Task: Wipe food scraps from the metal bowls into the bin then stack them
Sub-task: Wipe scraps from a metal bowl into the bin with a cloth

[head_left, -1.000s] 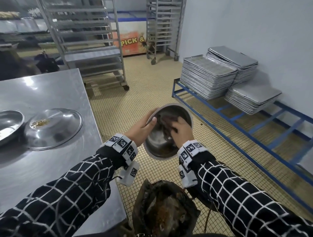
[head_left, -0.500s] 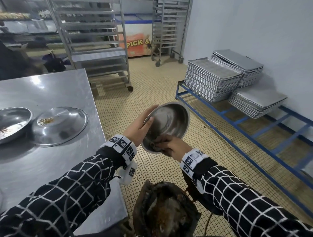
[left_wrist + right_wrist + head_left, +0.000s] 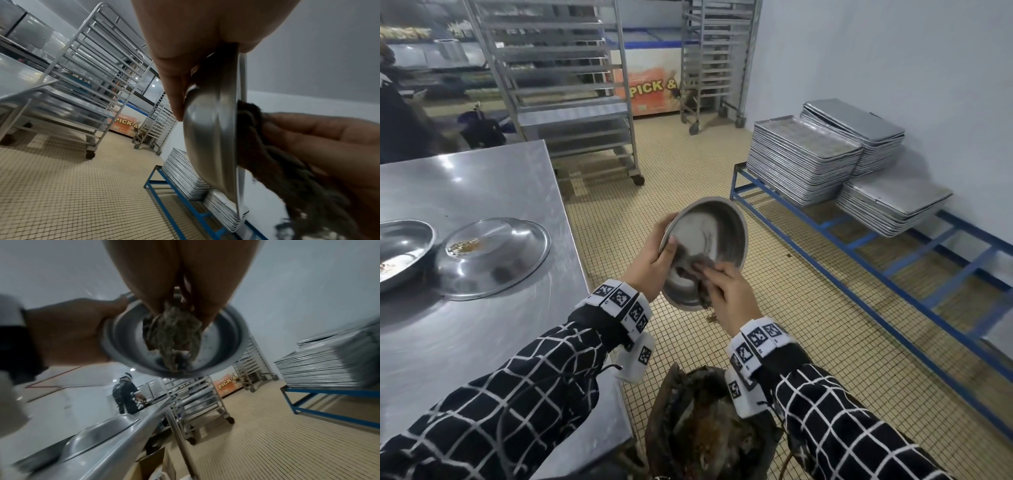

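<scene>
A metal bowl (image 3: 714,233) is tilted on edge above the dark bin (image 3: 705,431), its hollow facing me. My left hand (image 3: 654,260) grips its left rim (image 3: 242,73), thumb inside and fingers behind. My right hand (image 3: 729,291) holds a dark grey rag (image 3: 697,265) and presses it against the bowl's lower inside. The rag (image 3: 172,335) hangs in a bunch from the fingers in the right wrist view, over the bowl (image 3: 222,344). Two more metal bowls sit on the steel table (image 3: 476,342): one upside down (image 3: 493,257) with scraps on top, one upright (image 3: 400,250) at the left edge.
A blue frame rack (image 3: 859,253) with stacks of metal trays (image 3: 804,157) runs along the right wall. Wheeled tray racks (image 3: 561,85) stand behind the table. Another person (image 3: 125,395) works at the far counter. Tiled floor lies between table and rack.
The right hand swept the rag from the upper inside of the bowl down to its lower rim and now rubs the lower inside. The left hand kept its hold on the tilted bowl.
</scene>
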A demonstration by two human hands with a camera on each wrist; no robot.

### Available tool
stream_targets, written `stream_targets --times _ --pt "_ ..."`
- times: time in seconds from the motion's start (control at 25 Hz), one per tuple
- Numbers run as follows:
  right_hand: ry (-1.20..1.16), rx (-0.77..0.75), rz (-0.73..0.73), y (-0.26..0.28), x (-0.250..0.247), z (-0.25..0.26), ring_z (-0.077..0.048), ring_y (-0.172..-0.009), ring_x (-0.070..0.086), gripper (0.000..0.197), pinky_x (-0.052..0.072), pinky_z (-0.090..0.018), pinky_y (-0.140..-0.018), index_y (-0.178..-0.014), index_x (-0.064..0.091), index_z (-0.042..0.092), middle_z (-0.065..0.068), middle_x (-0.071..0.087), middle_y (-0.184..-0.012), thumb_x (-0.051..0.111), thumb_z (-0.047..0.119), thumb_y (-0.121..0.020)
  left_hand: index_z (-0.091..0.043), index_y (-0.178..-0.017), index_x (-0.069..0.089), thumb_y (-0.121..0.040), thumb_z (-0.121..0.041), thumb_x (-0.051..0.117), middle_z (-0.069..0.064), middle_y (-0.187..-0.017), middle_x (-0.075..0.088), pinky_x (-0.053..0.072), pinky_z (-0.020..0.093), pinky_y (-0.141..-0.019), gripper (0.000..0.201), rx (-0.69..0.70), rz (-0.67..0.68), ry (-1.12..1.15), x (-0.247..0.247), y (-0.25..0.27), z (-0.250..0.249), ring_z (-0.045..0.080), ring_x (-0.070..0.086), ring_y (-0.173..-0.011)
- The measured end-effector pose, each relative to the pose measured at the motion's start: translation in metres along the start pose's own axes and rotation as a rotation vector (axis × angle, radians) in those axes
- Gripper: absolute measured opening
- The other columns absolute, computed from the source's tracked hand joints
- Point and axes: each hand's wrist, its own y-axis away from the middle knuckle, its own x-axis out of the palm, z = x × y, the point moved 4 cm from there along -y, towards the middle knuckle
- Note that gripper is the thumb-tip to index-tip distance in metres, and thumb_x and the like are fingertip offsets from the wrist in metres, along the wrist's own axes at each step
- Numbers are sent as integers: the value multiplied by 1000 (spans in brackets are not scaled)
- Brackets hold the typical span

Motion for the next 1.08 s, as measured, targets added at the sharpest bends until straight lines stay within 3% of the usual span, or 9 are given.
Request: stream_targets --times 0.12,0.2,0.36,0.64,0.76,0.88,0.96,1.0,1.08 --pt "3 -155 187 1 24 16 -11 -118 50 36 46 -21 -96 -132 53 17 3 48 -136 45 27 -98 -42 -133 32 -102 -38 31 -1 -104 61 59 28 -72 32 26 -22 26 3 1 -11 1 66 -87" --pt "94 -232 253 10 37 13 -12 -134 38 51 35 -29 -108 -143 39 22 2 40 -147 30 46 -99 -44 -132 35 -99 -47 32 0 -109 61 57 46 -82 34 46 -30 40 0 -3 -16 16 65 -96" --pt "462 -249 194 18 32 -23 -20 -142 24 68 32 -43 -111 -143 40 19 0 38 -149 8 57 -97 -45 -131 37 -88 -66 35 -3 -123 58 51 53 -89 48 50 1 10 -6 0 -17 21 59 -111" --pt "184 -178 251 29 51 6 -6 -144 14 63 26 -32 -114 -149 24 30 10 23 -155 11 59 -95 -43 -134 36 -94 -53 32 -9 -126 54 46 48 -98 41 63 -28 -15 -2 7 -15 10 54 -115" --pt "421 -146 193 30 45 -11 -13 -145 12 72 22 -39 -117 -148 28 27 6 28 -154 -4 61 -92 -44 -132 37 -92 -57 32 -9 -121 58 49 48 -93 43 49 -32 -4 -5 6 -15 12 59 -109" --pt "723 -30 200 20 26 -38 -18 -144 -12 63 2 -43 -119 -149 7 28 6 5 -157 -1 56 -93 -45 -130 40 -92 -58 35 -6 -116 62 55 51 -83 40 -30 -14 24 -7 7 -7 20 64 -104" --pt "721 26 133 10 12 -48 -23 -141 -22 59 -2 -45 -118 -148 -7 26 3 -16 -155 7 50 -96 -47 -129 38 -99 -49 33 -15 -117 58 52 39 -93 31 -104 -3 74 -5 13 -10 16 58 -112" --pt "665 35 94 6 7 -48 -24 -141 -24 60 -3 -43 -117 -148 -11 23 1 -23 -154 10 48 -98 -44 -134 33 -102 -42 31 -22 -118 51 46 25 -96 32 -126 -1 91 -4 17 -12 10 50 -118" --pt "493 42 20 -3 -2 -45 -23 -143 -19 65 1 -38 -117 -150 -9 20 0 -24 -154 18 48 -98 -25 -148 22 -104 -32 28 -26 -115 40 33 0 -88 45 -166 9 87 -4 21 -12 3 35 -118"
